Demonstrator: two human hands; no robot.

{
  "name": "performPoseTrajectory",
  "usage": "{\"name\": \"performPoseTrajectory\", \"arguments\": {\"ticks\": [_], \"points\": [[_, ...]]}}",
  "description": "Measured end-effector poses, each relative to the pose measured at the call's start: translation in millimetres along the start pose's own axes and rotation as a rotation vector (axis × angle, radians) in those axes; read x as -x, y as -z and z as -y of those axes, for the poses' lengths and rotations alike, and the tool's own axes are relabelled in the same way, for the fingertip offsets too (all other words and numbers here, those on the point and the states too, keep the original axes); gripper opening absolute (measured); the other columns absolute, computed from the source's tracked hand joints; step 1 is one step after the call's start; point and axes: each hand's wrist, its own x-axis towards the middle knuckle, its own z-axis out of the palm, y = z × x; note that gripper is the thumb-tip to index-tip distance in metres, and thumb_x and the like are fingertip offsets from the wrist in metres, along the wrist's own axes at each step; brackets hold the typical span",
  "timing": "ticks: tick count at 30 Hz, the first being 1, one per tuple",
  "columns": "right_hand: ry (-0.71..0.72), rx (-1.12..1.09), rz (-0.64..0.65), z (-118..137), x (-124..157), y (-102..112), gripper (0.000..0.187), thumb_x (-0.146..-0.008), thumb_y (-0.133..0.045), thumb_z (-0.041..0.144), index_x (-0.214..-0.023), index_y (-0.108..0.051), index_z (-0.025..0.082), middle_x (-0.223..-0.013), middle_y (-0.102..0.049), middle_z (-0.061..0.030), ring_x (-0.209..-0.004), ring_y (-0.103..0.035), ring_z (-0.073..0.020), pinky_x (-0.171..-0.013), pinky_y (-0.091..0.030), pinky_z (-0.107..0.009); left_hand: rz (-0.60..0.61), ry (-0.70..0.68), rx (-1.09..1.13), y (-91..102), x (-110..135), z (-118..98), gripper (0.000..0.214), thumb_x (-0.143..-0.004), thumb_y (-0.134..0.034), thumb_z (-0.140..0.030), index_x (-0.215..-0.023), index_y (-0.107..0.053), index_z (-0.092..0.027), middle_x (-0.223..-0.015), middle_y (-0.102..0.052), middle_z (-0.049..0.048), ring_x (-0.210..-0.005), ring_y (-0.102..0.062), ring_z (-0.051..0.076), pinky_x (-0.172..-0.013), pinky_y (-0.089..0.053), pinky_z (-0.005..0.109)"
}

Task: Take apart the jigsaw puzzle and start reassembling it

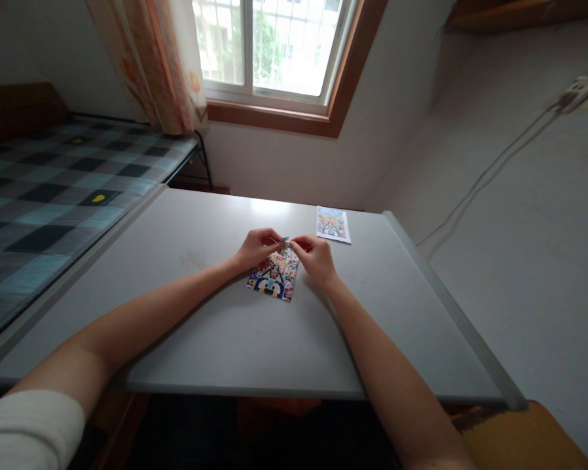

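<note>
On the grey table lies a colourful, densely patterned picture (271, 282) with a blue cartoon dog face along its near edge; it looks like a jigsaw puzzle, but its seams are too small to be sure. My left hand (259, 250) is over its far left side, pinching a small flat greenish piece (285, 239) between thumb and fingertips. My right hand (317, 257) is at the far right corner, thumb and finger closed close to that piece. Whatever is in the right pinch is too small to make out. Both hands partly cover the picture's far end.
A printed sheet (333, 225) with a similar dog face lies behind my right hand. The table (215, 346) has a raised rim at each side. A bed with a checked cover (93, 176) stands at left, a window behind, and a cable (490, 166) hangs along the right wall.
</note>
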Motion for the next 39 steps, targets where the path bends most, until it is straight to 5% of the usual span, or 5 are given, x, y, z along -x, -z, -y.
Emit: {"name": "performPoseTrajectory", "arguments": {"ticks": [5,13,27,32,39], "points": [[-0.129,-0.09,0.025,-4.6,-0.2,-1.6,0.017,-0.075,-0.064,0.031,-0.075,-0.069,0.015,-0.071,-0.069,-0.0048,-0.064,-0.06,-0.0157,-0.062,-0.045,-0.028,-0.005,-0.043,-0.112,-3.1,1.7,1.7,0.027,-0.073,-0.073,-0.039,-0.075,-0.068,-0.013,-0.072,-0.07,0.0061,-0.064,-0.064,0.013,-0.06,-0.052,0.025],[0.119,0.249,0.0,9.6,4.6,-0.4,0.015,-0.081,-0.058,0.024,-0.076,-0.069,0.016,-0.072,-0.066,-0.0051,-0.063,-0.056,-0.0137,-0.065,-0.043,-0.027,-0.01,-0.07,-0.083,-1.1,-0.2,5.2,0.027,-0.074,-0.073,-0.038,-0.074,-0.066,-0.013,-0.071,-0.07,0.006,-0.062,-0.064,0.012,-0.059,-0.053,0.024],[-0.21,0.139,-0.07,-22.4,-6.5,10.1,0.022,-0.078,-0.059,0.03,-0.085,-0.073,0.015,-0.08,-0.072,-0.0084,-0.069,-0.063,-0.0189,-0.072,-0.049,-0.033,-0.054,-0.046,-0.105,-2.1,2.0,3.5,0.022,-0.075,-0.072,-0.034,-0.079,-0.069,-0.013,-0.071,-0.071,0.0054,-0.065,-0.067,0.014,-0.061,-0.055,0.025],[-0.113,0.203,-0.013,-19.9,-5.5,9.7,0.029,-0.082,-0.058,0.035,-0.098,-0.072,0.015,-0.088,-0.069,-0.0096,-0.068,-0.06,-0.0171,-0.073,-0.048,-0.033,-0.058,-0.038,-0.02,0.0,-1.6,7.9,0.026,-0.072,-0.074,-0.037,-0.078,-0.068,-0.012,-0.072,-0.071,0.0063,-0.065,-0.067,0.014,-0.061,-0.055,0.025],[0.062,0.052,0.158,-0.5,1.2,-3.0,0.021,-0.078,-0.065,0.038,-0.075,-0.069,0.017,-0.073,-0.066,-0.0039,-0.07,-0.057,-0.0155,-0.072,-0.044,-0.031,0.003,-0.047,0.062,-2.0,0.2,2.8,0.031,-0.071,-0.076,-0.042,-0.081,-0.066,-0.014,-0.077,-0.07,0.0047,-0.067,-0.067,0.014,-0.06,-0.055,0.025]]}}
